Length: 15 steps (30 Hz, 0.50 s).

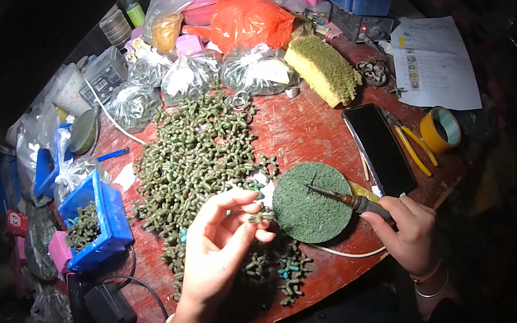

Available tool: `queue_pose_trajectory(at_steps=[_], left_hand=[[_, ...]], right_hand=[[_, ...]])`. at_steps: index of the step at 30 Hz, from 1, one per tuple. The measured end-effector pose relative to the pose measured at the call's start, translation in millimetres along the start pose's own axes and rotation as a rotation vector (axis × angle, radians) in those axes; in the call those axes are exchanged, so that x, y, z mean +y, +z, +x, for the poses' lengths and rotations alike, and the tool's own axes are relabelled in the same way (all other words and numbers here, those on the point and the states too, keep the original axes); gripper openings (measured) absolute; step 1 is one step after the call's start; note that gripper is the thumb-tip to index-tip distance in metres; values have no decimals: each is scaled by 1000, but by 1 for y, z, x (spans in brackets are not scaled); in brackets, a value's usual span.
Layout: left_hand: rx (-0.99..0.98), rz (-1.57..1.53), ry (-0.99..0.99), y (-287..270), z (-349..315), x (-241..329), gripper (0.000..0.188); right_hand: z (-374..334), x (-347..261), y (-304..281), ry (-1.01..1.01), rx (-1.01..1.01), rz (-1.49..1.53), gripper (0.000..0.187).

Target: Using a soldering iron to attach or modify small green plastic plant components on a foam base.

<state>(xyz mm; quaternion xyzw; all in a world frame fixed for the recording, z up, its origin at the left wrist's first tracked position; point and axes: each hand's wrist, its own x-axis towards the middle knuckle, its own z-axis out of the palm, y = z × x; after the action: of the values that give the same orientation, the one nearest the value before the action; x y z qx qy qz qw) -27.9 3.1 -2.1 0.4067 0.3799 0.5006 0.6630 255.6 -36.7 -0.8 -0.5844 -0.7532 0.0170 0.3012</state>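
We work at a round, worn red wooden table [307,127], its surface scuffed and dull, and the largest thing upon it is a sprawling heap of small olive-green cross-shaped pieces [194,154] – knobbly, matte, like little jacks – that runs from the far middle down toward our left hand. Behind the heap stand several clear knotted plastic bags [189,75] with pale contents, an orange plastic bag [251,21], and a fuzzy yellow-green rectangular sponge block [324,69] lying aslant. At the left edge sits a blue plastic open bin [113,216] holding more green pieces; at the right lie a white printed paper sheet [434,61], a black flat phone [379,149] with its long side running away from us, and a yellow tape roll [439,129]. Nearer us rests a round dark-green felt-like pad [309,211]. Over that pad lies our soldering iron [337,198] – a slim dark metal shaft on a black handle, its long axis slanting from lower right to upper left, the tip pointing up-left at the pad's upper middle. Our right hand [409,232] wraps the handle with fingers curled closed about it. Our left hand [218,248] has thumb and forefinger pinching one small green cross-shaped piece [260,217] at the pad's left rim, the other fingers loosely spread.
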Motion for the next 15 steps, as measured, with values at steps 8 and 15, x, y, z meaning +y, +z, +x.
queue_pose_trajectory(at_steps=[8, 15], left_hand=[[-71, 162, 24, 5, 2, -11, 28], [-103, 240, 96, 4, 2, -10, 18]], right_hand=[[-2, -5, 4, 79, 34, 190, 23], [-4, -10, 20, -28, 33, 303, 26]])
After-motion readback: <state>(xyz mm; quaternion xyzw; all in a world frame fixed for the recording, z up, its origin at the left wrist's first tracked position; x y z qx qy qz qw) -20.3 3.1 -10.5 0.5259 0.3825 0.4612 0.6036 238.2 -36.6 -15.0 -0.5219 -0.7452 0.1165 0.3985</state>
